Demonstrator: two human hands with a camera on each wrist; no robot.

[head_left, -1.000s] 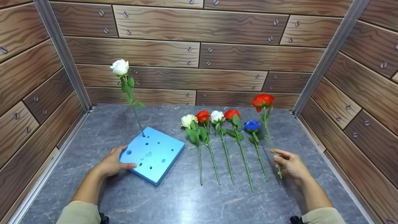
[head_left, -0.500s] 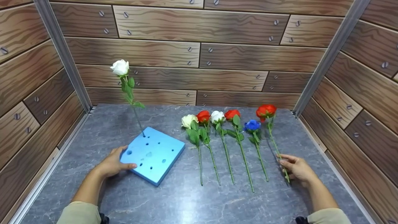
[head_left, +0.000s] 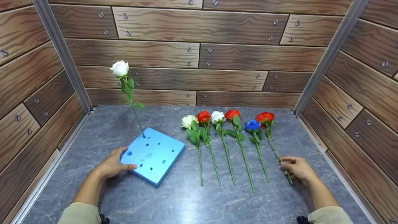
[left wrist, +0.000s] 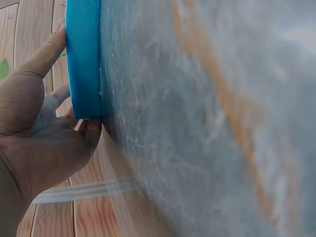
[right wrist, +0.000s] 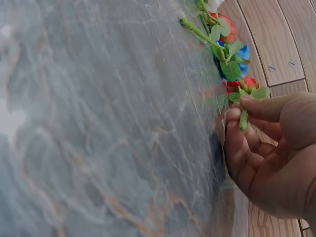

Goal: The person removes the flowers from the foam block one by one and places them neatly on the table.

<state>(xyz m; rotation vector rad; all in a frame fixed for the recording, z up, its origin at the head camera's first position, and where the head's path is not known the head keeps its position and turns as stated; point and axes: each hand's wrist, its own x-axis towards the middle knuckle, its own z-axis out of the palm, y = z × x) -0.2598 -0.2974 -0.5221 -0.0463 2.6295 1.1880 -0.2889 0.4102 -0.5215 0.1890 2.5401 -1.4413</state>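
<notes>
My left hand (head_left: pixel 112 164) grips the left corner of a blue foam block (head_left: pixel 168 143) dotted with holes, the thumb on its top face and the fingers along its side. In the left wrist view the block's blue edge (left wrist: pixel 84 64) lies between thumb and fingers. A white rose (head_left: pixel 120 68) stands in the hole at the block's far corner, leaning left. On the right, my right hand (head_left: pixel 297 169) pinches the lower stem of a red rose (head_left: pixel 265 117), low over the table. Its cut stem end (right wrist: pixel 243 120) pokes out below the thumb in the right wrist view.
Left of the held rose lie a blue rose (head_left: pixel 252 125), a red rose (head_left: pixel 232 114), a white rose (head_left: pixel 217 117), another red rose (head_left: pixel 203 116) and a cream rose (head_left: pixel 189 121) in a row on the grey marbled table (head_left: pixel 217 205). Wood-patterned walls (head_left: pixel 199 28) enclose three sides.
My right hand has moved slightly right and nearer to me, lowering the red rose so its bloom sits close beside the blue one. My left hand and the foam block have stayed put.
</notes>
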